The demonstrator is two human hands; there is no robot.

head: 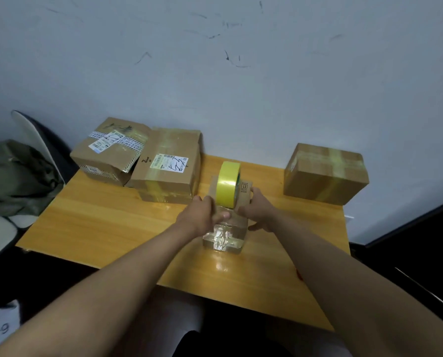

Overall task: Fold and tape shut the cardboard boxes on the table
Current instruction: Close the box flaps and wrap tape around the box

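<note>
Both hands cover the middle of the small box (225, 235) at frame centre. Labels on the upper-left boxes (169, 162) are too small to read. The chair (32, 140) is cropped at left.

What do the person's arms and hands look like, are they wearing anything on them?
Both arms are bare all the way up: no sleeves show in this view. The left hand and the right hand wear no gloves, and no watch, bracelet or ring shows on them. The fingers are partly hidden, so a small ring could be missed.
</note>
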